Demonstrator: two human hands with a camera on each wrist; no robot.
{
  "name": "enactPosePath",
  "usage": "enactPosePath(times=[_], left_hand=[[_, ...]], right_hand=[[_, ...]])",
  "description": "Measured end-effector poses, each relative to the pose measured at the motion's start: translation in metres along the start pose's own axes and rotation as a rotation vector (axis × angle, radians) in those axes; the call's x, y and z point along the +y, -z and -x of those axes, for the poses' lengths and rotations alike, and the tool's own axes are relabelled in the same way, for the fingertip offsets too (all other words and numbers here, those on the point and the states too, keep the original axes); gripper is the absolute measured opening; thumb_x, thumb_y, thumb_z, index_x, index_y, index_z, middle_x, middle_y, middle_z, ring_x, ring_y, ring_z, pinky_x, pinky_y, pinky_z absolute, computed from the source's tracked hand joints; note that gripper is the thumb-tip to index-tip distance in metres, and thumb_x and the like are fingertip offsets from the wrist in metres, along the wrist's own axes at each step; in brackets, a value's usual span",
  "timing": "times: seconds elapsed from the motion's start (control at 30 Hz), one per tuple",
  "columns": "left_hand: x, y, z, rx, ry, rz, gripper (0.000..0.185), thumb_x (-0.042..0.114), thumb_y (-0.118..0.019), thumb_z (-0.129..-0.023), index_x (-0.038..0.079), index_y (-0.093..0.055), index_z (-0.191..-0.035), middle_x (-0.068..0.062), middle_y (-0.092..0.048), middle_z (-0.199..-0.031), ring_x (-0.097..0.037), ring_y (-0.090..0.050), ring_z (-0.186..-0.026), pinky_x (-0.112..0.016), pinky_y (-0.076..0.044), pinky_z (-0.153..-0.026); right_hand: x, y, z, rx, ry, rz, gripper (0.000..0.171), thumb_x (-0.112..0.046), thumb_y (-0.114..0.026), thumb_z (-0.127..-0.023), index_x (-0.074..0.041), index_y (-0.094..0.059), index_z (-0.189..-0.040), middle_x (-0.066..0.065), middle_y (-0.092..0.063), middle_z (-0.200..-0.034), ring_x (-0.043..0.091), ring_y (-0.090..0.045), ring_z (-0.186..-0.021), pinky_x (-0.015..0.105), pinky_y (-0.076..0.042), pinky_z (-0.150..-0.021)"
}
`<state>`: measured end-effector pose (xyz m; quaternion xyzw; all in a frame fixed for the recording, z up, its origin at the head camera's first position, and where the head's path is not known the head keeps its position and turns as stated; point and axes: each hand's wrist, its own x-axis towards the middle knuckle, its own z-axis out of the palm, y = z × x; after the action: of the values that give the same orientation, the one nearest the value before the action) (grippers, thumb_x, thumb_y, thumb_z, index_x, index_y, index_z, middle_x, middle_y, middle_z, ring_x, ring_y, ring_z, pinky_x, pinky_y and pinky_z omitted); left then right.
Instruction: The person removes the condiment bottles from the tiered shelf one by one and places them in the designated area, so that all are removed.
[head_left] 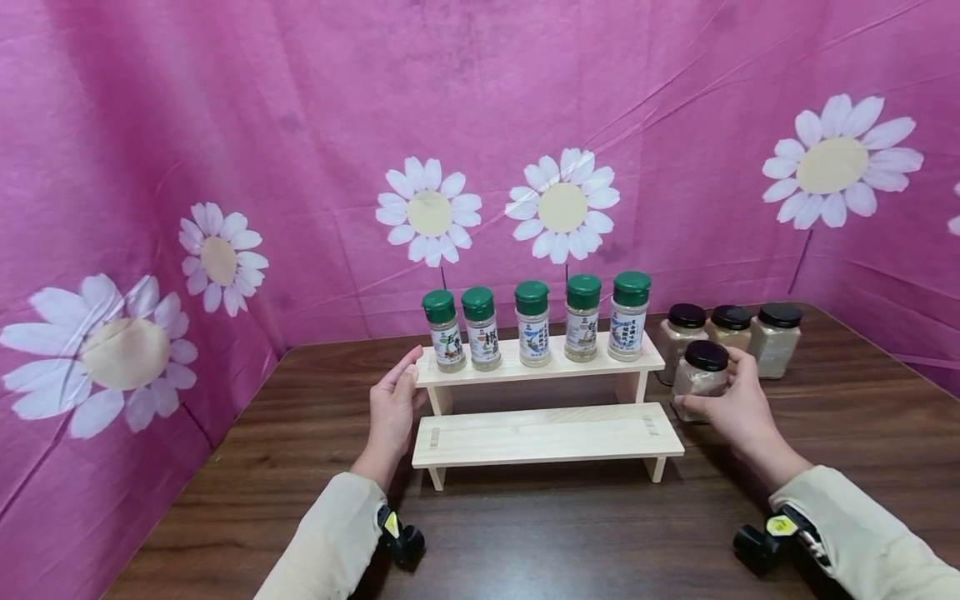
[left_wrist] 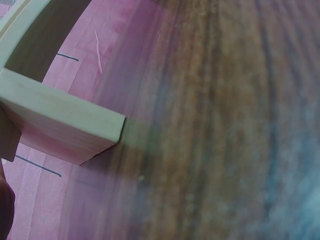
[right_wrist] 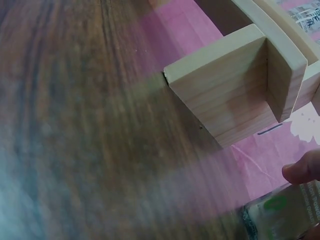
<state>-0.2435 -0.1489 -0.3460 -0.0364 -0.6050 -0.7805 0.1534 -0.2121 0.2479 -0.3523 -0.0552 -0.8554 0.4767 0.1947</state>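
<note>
A two-step wooden rack point(head_left: 547, 435) stands in the middle of the table, its lower board bare. Five-spice-style seasoning shakers with green caps, among them a shaker point(head_left: 533, 325), line the upper board point(head_left: 510, 369). My left hand point(head_left: 392, 408) rests against that board's left end, index finger stretched along it. Beside the rack's right end, my right hand point(head_left: 738, 404) grips a square clear jar point(head_left: 699, 385) with a black lid, thumb on its near side. Part of this jar point(right_wrist: 280, 215) and the thumb show in the right wrist view.
Behind the held jar stand three more black-lidded jars: a left jar point(head_left: 675, 337), a middle jar point(head_left: 732, 327) and a right jar point(head_left: 775, 342). The dark wooden table point(head_left: 540, 533) ends at a pink cloth point(head_left: 315, 167) printed with daisies.
</note>
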Motion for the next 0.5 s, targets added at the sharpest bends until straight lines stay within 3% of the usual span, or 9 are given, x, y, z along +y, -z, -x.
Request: enactPosePath(times=[0.13, 0.23, 0.33, 0.5], left_hand=[[-0.001, 0.0, 0.001, -0.002, -0.002, 0.007, 0.04, 0.004, -0.041, -0.093, -0.007, -0.048, -0.13, -0.024, -0.048, -0.132, -0.003, -0.061, -0.088, -0.02, -0.052, -0.075], [-0.002, 0.0, 0.001, -0.009, -0.003, 0.013, 0.04, 0.004, -0.041, -0.093, -0.007, -0.047, -0.131, -0.024, -0.048, -0.132, -0.003, -0.061, -0.088, -0.02, -0.053, -0.075], [-0.002, 0.0, 0.0, -0.01, -0.002, 0.011, 0.039, 0.004, -0.041, -0.093, -0.007, -0.047, -0.131, -0.024, -0.048, -0.132, -0.003, -0.061, -0.088, -0.02, -0.052, -0.075], [-0.001, 0.001, 0.0, -0.004, -0.005, -0.011, 0.039, 0.005, -0.042, -0.093, -0.007, -0.048, -0.13, -0.024, -0.049, -0.132, -0.002, -0.061, -0.088, -0.019, -0.053, -0.074]], right_hand=[[-0.005, 0.002, 0.0, 0.002, 0.063, 0.014, 0.104, 0.001, -0.077, -0.065, -0.002, -0.009, -0.143, 0.033, -0.04, -0.127, 0.038, -0.042, -0.103, 0.028, -0.034, -0.08], [-0.014, 0.006, 0.001, 0.013, 0.099, 0.014, 0.105, -0.001, -0.077, -0.065, -0.005, -0.008, -0.145, 0.034, -0.036, -0.13, 0.044, -0.039, -0.11, 0.046, -0.036, -0.091], [-0.024, 0.011, 0.002, 0.031, 0.128, 0.019, 0.104, -0.001, -0.077, -0.065, -0.005, -0.011, -0.145, 0.036, -0.031, -0.134, 0.051, -0.035, -0.114, 0.062, -0.03, -0.092], [-0.042, 0.016, 0.002, 0.031, 0.151, -0.023, 0.099, -0.004, -0.075, -0.069, -0.007, -0.013, -0.146, 0.033, -0.024, -0.143, 0.051, -0.03, -0.122, 0.061, -0.025, -0.1]])
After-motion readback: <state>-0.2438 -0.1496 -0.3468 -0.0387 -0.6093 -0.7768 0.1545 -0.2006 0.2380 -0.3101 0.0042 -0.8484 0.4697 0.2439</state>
